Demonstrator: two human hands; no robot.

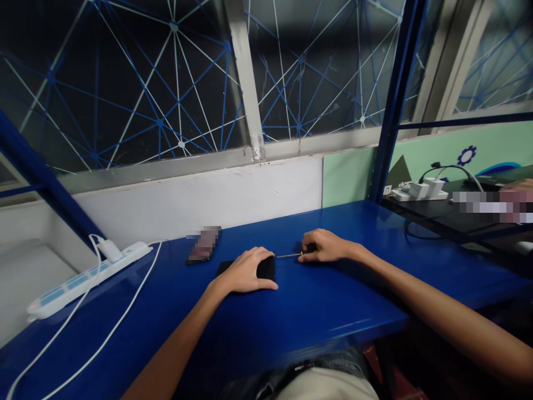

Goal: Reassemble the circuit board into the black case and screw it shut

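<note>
A flat black rectangular device [267, 269] lies on the blue table [316, 305]. My left hand [245, 271] rests over it, fingers along its far edge and thumb at the near edge, so much of it is covered. In my right hand [327, 246], closed in a pinch, is a screwdriver [289, 255] with a thin metal shaft. The shaft points left, and its tip is close to the device's right edge; whether they touch I cannot tell. My right hand hides most of the dark handle.
A dark phone [204, 244] lies behind my left hand. At the left stands a white power strip [89, 283] with a plugged-in charger and a white cable [120, 322]. A blue post [389, 122] rises at the back right. Beyond it, a black table [420, 214] holds another power strip [418, 191].
</note>
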